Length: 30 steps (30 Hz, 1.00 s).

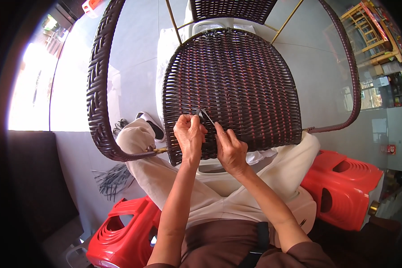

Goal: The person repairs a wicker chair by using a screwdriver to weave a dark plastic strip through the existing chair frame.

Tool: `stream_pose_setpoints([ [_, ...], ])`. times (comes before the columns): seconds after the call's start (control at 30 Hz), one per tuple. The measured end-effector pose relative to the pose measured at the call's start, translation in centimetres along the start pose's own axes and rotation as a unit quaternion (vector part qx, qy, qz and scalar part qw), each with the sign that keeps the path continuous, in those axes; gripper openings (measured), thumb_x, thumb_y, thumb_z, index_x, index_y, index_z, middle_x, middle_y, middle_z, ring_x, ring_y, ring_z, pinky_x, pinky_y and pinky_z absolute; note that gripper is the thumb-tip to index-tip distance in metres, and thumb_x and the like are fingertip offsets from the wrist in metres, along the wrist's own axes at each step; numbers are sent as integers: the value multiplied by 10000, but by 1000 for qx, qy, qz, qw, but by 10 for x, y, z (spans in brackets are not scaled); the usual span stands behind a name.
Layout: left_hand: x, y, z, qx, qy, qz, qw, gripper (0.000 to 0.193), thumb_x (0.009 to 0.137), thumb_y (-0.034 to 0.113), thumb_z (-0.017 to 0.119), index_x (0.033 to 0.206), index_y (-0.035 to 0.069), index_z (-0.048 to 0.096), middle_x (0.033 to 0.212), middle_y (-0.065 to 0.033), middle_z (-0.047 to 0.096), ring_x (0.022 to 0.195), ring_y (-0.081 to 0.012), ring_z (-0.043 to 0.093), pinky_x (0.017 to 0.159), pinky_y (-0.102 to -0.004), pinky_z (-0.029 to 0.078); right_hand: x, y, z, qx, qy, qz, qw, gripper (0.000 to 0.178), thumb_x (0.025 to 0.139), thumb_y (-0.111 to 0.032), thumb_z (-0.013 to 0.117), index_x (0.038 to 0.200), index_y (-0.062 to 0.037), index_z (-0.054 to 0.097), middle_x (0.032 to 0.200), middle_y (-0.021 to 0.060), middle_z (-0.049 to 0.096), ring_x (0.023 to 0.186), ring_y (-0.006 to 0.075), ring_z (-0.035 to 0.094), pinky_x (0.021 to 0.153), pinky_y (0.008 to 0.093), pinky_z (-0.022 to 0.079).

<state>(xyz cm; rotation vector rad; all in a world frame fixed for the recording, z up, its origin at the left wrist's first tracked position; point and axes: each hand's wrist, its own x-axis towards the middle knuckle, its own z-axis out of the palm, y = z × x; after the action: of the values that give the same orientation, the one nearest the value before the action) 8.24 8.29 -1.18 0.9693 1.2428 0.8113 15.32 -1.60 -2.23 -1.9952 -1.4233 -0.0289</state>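
Observation:
A dark brown wicker chair with reddish strands running through its weave lies before me, its woven panel (232,76) over my lap. At the near part of this panel, left of its middle, my left hand (189,137) is closed in a pinch on a dark weaving strip (201,115). Close beside it, my right hand (231,146) is closed round a thin shiny metal tool (207,117) that slants up and left toward the strip. Most of the tool's handle is hidden in my fingers. Both hands rest at the weave's surface.
Thick wrapped armrests curve up at the left (100,80) and right (355,80). Red plastic stools stand at my left (123,236) and right (344,183). Loose dark strips (114,181) lie on the floor to the left. A bamboo frame (373,33) is at the far right.

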Motion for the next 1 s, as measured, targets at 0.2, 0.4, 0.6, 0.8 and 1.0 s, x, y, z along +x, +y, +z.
stream_pose_setpoints([
  [0.2,2,0,0,-25,-1,-20,999,167,826,98,516,704,-14,491,495,-78,533,331,-75,395,310,-206,288,0,0,0,6,20,-10,1000,341,776,0,606,1115,-16,578,699,88,530,501,236,548,431,313,423],
  [0.4,0,4,1,-17,7,-25,1000,161,814,91,512,688,-9,493,483,-68,517,331,-74,387,310,-206,284,-1,1,1,19,30,-11,999,321,777,10,598,1097,-3,585,704,85,535,503,229,551,432,309,424],
  [0.6,4,3,3,-17,14,-19,1000,160,805,98,517,683,-1,494,480,-59,512,335,-77,388,313,-205,285,-1,1,1,28,34,-9,999,317,777,13,596,1093,-3,586,703,84,536,499,220,550,433,306,425],
  [0.8,3,5,3,-33,20,-40,998,157,804,96,520,681,2,491,478,-55,502,329,-81,381,311,-205,284,-1,2,1,28,31,-2,999,316,776,11,595,1091,-7,586,701,84,538,495,219,548,431,305,425],
  [1.0,2,4,-1,-10,18,-35,999,165,800,115,520,684,0,500,476,-55,498,328,-85,381,312,-210,281,-3,1,3,20,41,-7,999,318,775,7,594,1092,-12,587,696,84,533,496,226,544,432,313,426],
])
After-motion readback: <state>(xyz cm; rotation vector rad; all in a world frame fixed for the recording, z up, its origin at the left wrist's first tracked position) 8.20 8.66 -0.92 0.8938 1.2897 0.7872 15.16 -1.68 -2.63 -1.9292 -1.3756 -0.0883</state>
